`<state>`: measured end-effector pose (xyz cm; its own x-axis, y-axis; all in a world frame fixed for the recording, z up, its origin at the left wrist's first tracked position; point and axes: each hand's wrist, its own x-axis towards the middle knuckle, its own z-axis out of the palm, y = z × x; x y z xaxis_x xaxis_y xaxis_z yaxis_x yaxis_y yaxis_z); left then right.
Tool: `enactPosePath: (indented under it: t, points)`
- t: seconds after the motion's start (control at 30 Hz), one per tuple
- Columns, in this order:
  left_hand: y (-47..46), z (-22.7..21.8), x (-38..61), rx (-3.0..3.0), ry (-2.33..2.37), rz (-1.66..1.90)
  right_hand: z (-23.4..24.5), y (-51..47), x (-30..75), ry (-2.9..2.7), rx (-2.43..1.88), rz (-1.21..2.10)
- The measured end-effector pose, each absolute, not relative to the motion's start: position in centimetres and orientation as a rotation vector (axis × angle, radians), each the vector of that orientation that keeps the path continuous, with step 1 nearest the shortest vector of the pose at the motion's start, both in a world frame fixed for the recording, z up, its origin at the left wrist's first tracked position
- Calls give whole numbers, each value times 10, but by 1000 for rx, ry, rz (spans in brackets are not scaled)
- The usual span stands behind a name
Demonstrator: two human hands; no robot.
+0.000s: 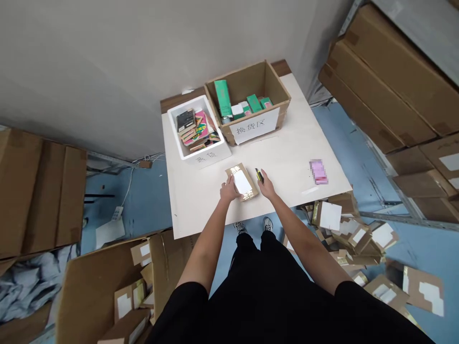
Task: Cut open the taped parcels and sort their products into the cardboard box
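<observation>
A small cardboard box [242,183] with a white label and shiny tape lies slightly turned on the white table. My left hand [228,189] grips this box along its left side, fingers and thumb on its edge and top. In my right hand [266,185], just right of the box, is a yellow and black box cutter [259,175], pointing away from me. The cutter is apart from the box. Its blade is too small to make out.
Behind the box stand a white foam bin [175,138] of small packages and an open carton [283,102] with green boxes. A pink, blurred item [319,172] lies right on the table [193,200]. Flattened cartons [358,239] litter the floor; a large open carton [103,272] stands left.
</observation>
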<state>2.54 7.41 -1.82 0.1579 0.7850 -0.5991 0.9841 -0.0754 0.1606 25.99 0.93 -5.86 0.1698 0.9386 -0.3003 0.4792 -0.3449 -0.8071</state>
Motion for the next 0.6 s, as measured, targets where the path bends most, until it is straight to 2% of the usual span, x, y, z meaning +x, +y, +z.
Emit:
enactPosePath:
  t: [0.13,0.4,0.6]
  points:
    - [70,-20,30,1880,1664,-463,-28,69,200,-1603,-1742,1086]
    - [75,-19,24,1890,1527,-472,-9,81,159,-1772,-2238,1101]
    - [80,-12,15,1956,1445,-502,-1,71,150,-1833,-2403,1086]
